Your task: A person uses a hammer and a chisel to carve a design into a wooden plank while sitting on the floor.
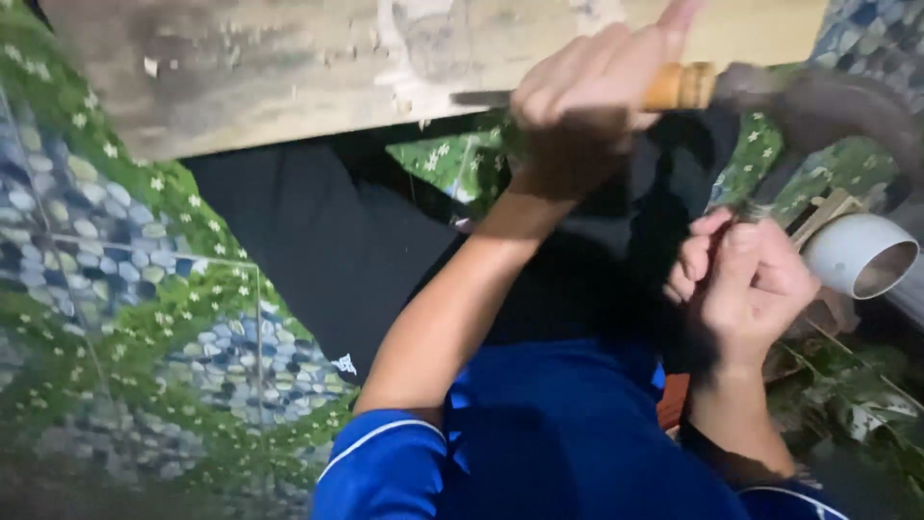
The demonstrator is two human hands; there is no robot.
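The left hand point(587, 87) grips the yellow wooden handle point(680, 86) of a curved dark sickle blade point(837, 106) beside a weathered plank point(289, 67). The right hand point(746, 284) pinches a small green sprig point(749, 209) just under it.

The person wears a bright blue shirt point(558, 443) of a smooth, slightly shiny cloth with short sleeves. The left sleeve point(385, 467) ends above the elbow and carries a thin white piping line that curves across it near the hem. The right sleeve point(784, 503) shows only as a small blue patch with a similar pale line, as far as the blur allows. Below the shirt the legs are covered by black trousers point(327, 231). Both forearms are bare, with no watch or ring visible.
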